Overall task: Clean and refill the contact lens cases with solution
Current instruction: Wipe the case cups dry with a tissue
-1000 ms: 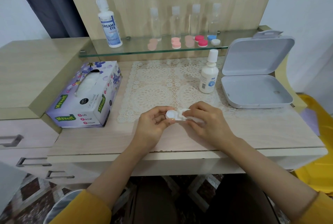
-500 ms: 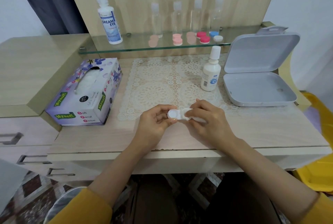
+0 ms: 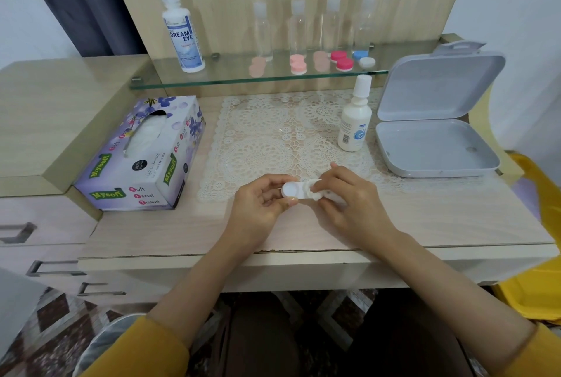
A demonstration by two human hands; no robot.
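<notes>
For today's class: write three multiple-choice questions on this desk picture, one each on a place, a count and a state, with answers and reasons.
1. Where does the Dream Eye bottle stand? A. on the lace mat B. on the glass shelf C. in a drawer
2. How many clear bottles stand on that shelf? A. two B. four C. six
3. What is the left hand doing? A. gripping the white lens case B. lying flat on the desk C. pulling a tissue
Answers: 1 B, its base rests on the glass; 2 B, four white-capped ones stand in a row; 3 A, fingers and thumb curl round the case's end.
</notes>
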